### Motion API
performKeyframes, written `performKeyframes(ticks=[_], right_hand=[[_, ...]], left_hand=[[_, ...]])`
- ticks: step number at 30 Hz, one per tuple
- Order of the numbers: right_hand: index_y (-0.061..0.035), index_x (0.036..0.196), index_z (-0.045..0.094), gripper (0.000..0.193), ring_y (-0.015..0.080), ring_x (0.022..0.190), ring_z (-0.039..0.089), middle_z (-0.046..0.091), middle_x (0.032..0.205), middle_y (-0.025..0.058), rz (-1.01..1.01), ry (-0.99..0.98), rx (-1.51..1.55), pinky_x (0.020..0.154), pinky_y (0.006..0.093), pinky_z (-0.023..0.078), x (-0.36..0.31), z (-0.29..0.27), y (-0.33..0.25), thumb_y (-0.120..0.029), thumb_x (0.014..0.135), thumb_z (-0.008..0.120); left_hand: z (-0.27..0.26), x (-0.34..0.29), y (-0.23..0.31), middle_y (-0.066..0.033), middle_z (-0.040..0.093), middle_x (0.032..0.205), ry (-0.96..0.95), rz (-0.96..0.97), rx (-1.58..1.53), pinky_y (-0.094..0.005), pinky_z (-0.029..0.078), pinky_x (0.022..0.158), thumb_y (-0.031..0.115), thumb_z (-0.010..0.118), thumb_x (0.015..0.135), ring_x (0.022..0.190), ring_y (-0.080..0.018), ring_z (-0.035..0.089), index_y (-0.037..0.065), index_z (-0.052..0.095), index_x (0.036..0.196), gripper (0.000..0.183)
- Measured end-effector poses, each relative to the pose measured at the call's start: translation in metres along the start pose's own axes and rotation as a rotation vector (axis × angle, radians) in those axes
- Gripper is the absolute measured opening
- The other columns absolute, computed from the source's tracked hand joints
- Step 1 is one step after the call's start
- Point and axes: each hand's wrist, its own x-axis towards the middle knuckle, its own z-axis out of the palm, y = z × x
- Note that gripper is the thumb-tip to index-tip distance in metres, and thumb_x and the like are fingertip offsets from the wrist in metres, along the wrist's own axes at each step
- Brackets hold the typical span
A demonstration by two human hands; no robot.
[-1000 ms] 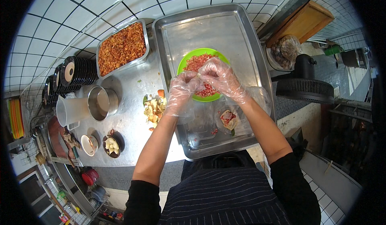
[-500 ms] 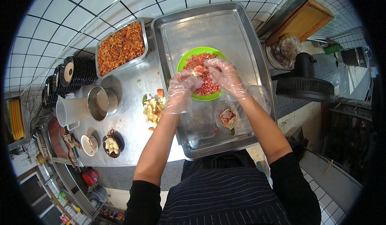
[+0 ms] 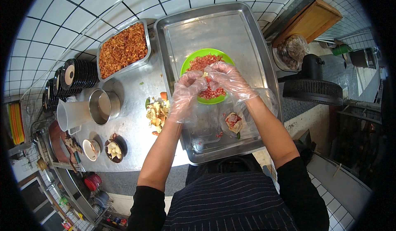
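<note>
My left hand (image 3: 189, 91) and my right hand (image 3: 229, 81), both in clear plastic gloves, meet over a bright green plate (image 3: 185, 69). Their fingers are closed around a small piece of pomegranate (image 3: 206, 77), mostly hidden between them. Red pomegranate seeds (image 3: 203, 61) are heaped on the plate below. The plate sits in a large metal tray (image 3: 202, 31). Nearer to me, a larger chunk of pomegranate (image 3: 234, 123) lies on a clear plastic bag (image 3: 247, 133) beneath my right forearm. Left of the tray, pale peel scraps (image 3: 156, 113) are piled on the metal table.
A metal pan of reddish-brown crumbly food (image 3: 123, 49) stands at the far left. Stacked black dishes (image 3: 78, 73), a plastic jug (image 3: 74, 113), a steel pot (image 3: 104, 106), a white cup (image 3: 91, 149) and a bowl of pale cloves (image 3: 114, 149) line the left. A black fan (image 3: 312, 91) is at right.
My right hand has turned inward over the pomegranate piece, and my fingers now cover more of it. The plate, tray and other things stay in place.
</note>
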Motion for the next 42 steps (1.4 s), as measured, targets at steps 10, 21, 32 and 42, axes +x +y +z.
performKeyframes(ticks=[10, 21, 32, 42], right_hand=[[-0.0001, 0.104, 0.056, 0.019, 0.0067, 0.062, 0.053, 0.058, 0.079, 0.0014, 0.028, -0.146, 0.122, 0.055, 0.0204, 0.045, -0.009, -0.001, -0.012, -0.016, 0.094, 0.056], [-0.0034, 0.106, 0.057, 0.023, 0.0055, 0.069, 0.054, 0.059, 0.088, 0.0005, 0.084, 0.009, 0.271, 0.058, 0.0185, 0.045, -0.023, 0.017, -0.015, -0.021, 0.091, 0.059], [-0.0048, 0.113, 0.058, 0.025, 0.0134, 0.100, 0.055, 0.058, 0.106, 0.0042, -0.185, 0.053, -0.390, 0.084, 0.0258, 0.048, -0.028, 0.010, -0.010, -0.006, 0.088, 0.058], [-0.0066, 0.107, 0.060, 0.018, 0.0028, 0.074, 0.050, 0.060, 0.095, -0.0031, 0.106, -0.074, 0.265, 0.061, 0.0161, 0.043, -0.018, 0.002, -0.016, -0.017, 0.092, 0.059]], left_hand=[[-0.002, -0.004, 0.012, -0.0067, 0.063, 0.096, -0.099, -0.078, 0.029, -0.0278, 0.054, 0.080, 0.007, 0.063, 0.087, 0.085, -0.0145, 0.062, -0.001, 0.058, 0.106, 0.022], [-0.004, -0.006, 0.008, -0.0078, 0.064, 0.095, -0.143, -0.099, -0.168, -0.0290, 0.057, 0.078, 0.007, 0.071, 0.081, 0.086, -0.0177, 0.064, 0.001, 0.059, 0.106, 0.028], [-0.003, -0.009, -0.002, -0.0055, 0.060, 0.093, -0.095, -0.148, -0.182, -0.0307, 0.054, 0.081, 0.001, 0.069, 0.080, 0.088, -0.0171, 0.062, 0.001, 0.057, 0.106, 0.028], [-0.002, -0.010, 0.008, -0.0022, 0.056, 0.088, -0.017, -0.289, -0.205, -0.0234, 0.056, 0.075, 0.003, 0.065, 0.084, 0.083, -0.0143, 0.060, 0.003, 0.057, 0.095, 0.014]])
